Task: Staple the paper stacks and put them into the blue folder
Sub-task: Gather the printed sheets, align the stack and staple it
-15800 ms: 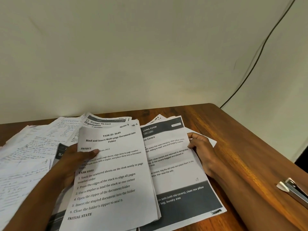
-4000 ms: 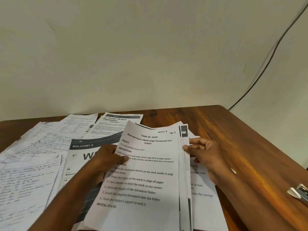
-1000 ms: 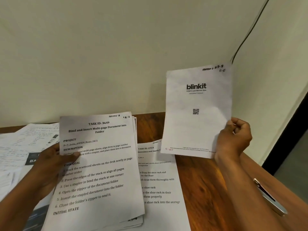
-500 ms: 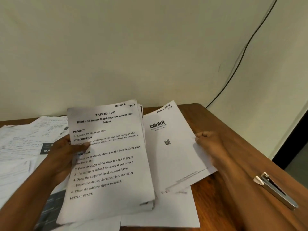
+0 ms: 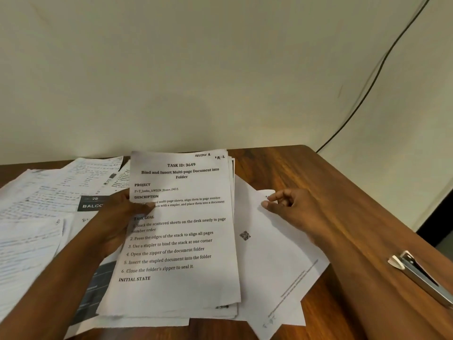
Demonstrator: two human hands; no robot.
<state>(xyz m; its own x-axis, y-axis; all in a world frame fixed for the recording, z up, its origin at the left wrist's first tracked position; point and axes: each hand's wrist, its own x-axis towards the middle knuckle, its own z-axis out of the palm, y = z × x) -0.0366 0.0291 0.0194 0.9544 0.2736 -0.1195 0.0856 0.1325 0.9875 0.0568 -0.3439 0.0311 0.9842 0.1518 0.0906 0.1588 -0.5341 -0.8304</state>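
Observation:
My left hand (image 5: 117,217) grips a paper stack (image 5: 181,241) by its left edge, thumb on the top sheet headed "TASK ID: 3649". The stack is lifted slightly over the desk. To its right lies a loose white sheet (image 5: 274,261) with a QR code, partly tucked under the stack. My right hand (image 5: 294,207) pinches the far corner of that sheet between thumb and fingers. A metal stapler (image 5: 419,276) lies on the wooden desk (image 5: 318,177) at the right edge. No blue folder is in view.
Several handwritten and printed sheets (image 5: 49,204) are spread over the left of the desk, one with a dark "BALCO" banner (image 5: 92,203). A black cable (image 5: 367,82) runs down the wall at the right. The desk's right edge is close to the stapler.
The QR sheet, held up in the air a second ago, has come down to the desk beside the stack. My right hand now pinches its far corner. The left hand keeps its hold.

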